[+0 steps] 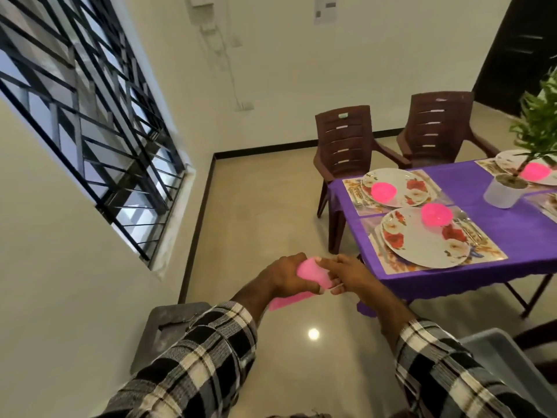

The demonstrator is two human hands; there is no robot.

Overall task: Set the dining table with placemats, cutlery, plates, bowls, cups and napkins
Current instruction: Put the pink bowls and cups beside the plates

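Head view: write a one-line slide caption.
Both hands, left and right, hold stacked pink cups beside the purple table set with plates and bowls.

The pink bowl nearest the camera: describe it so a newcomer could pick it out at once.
Find the table under the purple cloth at right. On its near corner lies a placemat carrying a floral plate. The pink bowl rests on that plate's far rim, unlike the next bowl, which sits inside its own plate.
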